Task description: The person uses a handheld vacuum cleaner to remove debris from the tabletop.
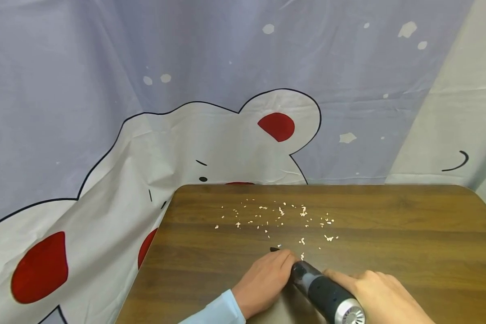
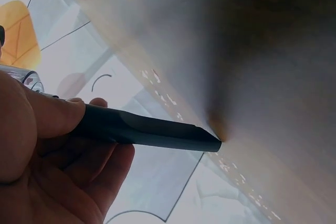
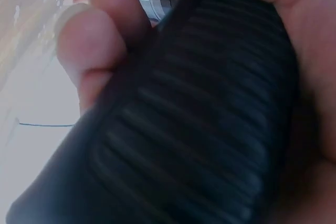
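A black handheld vacuum cleaner [image 1: 328,294] with a clear dust cup and a silver vented end slants over the near part of the table. My right hand [image 1: 378,294] grips its body; the right wrist view shows fingers wrapped round the ribbed black handle [image 3: 184,98]. At the front, my left hand [image 1: 265,281] holds the black crevice nozzle [image 2: 147,129] between thumb and fingers. The slanted tip of that nozzle points away from me, close over the tabletop. Small white scraps [image 1: 303,211] lie scattered beyond the tip.
The brown wood-grain table [image 1: 409,234] has rounded far corners. Behind it and along its left side hangs a printed curtain [image 1: 210,135] with white cartoon animals and red patches. A light blue sleeve [image 1: 222,310] covers the left forearm.
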`<state>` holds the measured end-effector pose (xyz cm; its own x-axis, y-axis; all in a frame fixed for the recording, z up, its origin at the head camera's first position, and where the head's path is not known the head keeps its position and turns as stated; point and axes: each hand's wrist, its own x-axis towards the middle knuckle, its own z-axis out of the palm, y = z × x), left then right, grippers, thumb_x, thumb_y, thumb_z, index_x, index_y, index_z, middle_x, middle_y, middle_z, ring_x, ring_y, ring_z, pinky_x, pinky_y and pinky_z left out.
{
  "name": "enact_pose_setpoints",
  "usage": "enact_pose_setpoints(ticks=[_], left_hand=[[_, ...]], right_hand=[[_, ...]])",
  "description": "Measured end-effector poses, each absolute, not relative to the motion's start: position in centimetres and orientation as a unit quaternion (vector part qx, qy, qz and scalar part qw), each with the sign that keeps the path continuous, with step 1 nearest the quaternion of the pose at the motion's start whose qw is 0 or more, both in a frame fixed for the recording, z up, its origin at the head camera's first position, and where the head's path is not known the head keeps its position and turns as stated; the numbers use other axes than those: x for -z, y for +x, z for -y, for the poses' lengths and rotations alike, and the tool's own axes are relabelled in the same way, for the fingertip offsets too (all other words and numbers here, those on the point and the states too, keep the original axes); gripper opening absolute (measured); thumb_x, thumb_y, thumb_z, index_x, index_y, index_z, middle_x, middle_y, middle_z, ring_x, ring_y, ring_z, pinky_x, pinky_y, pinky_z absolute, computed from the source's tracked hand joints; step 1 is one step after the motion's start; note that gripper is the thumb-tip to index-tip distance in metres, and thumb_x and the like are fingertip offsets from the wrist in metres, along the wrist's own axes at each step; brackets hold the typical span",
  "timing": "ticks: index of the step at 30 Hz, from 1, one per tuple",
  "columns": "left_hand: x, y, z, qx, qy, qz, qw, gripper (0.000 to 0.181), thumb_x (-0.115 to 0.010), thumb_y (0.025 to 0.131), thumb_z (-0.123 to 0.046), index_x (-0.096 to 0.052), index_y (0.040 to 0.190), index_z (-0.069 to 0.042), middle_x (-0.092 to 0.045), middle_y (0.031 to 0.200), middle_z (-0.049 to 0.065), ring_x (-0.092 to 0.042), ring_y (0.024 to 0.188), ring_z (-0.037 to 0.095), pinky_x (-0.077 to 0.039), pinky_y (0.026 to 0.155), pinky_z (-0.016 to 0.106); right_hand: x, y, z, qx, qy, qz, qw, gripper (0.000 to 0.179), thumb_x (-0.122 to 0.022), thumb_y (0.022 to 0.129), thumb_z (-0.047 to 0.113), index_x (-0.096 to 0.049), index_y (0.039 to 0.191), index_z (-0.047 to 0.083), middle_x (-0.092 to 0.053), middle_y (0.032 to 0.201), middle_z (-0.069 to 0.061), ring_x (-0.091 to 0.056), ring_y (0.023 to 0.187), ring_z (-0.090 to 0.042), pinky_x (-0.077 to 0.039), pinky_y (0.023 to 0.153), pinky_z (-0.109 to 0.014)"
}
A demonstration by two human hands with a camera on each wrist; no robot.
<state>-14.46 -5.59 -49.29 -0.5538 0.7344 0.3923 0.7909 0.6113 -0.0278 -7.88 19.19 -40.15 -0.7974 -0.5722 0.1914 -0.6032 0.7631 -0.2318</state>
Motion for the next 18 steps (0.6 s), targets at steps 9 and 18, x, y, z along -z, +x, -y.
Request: enact_pose_setpoints(ticks=[9, 18], left_hand=[[49.3, -15.2, 4.9, 0.07, -0.433, 0.88, 0.182, 0.041, -0.064, 0.081, -0.001, -0.053, 0.119, -0.012, -0.05, 0.11, -0.005, -0.05, 0.099, 0.008, -0.046, 0.091, 0.025], [49.5, -15.8, 4.8, 0.072, -0.422, 0.885, 0.182, 0.039, -0.064, 0.082, -0.001, -0.054, 0.117, -0.015, -0.05, 0.107, -0.007, -0.05, 0.096, 0.007, -0.047, 0.085, 0.023]], right_hand=[[39.8, -8.3, -19.7, -0.128, 0.301, 0.944, 0.048, 0.067, -0.07, 0.064, 0.074, -0.058, 0.117, 0.035, -0.045, 0.068, 0.028, -0.041, 0.054, 0.004, -0.037, 0.044, -0.029], [40.1, -8.6, -19.6, -0.147, 0.292, 0.944, 0.046, 0.062, -0.076, 0.059, 0.067, -0.055, 0.112, 0.041, -0.043, 0.065, 0.028, -0.041, 0.052, 0.005, -0.037, 0.045, -0.027]])
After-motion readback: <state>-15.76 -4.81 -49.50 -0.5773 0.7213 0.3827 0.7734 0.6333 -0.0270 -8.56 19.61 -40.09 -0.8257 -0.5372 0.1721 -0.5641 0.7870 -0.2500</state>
